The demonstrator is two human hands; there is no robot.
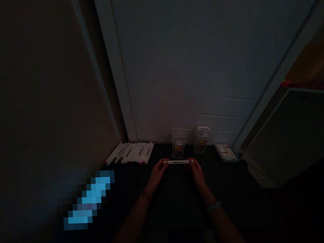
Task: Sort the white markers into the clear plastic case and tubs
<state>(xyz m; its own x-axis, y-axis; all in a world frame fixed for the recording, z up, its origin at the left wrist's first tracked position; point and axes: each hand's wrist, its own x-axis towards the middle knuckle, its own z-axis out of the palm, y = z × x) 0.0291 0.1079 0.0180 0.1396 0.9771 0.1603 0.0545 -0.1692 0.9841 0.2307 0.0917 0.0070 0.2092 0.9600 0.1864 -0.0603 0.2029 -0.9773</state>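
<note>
The scene is very dark. I hold a white marker pen (178,162) level in front of me, one end in each hand. My left hand (158,173) pinches its left end and my right hand (197,173) pinches its right end, both with fingers closed. The marker hangs just above a dark table surface (178,203). A bracelet shows on each wrist.
A row of several white markers (131,153) lies at the back left of the table. Two clear plastic containers (179,143) (201,139) stand against a white door behind. A small pack of markers (225,152) lies at the back right. A blurred blue patch glows lower left.
</note>
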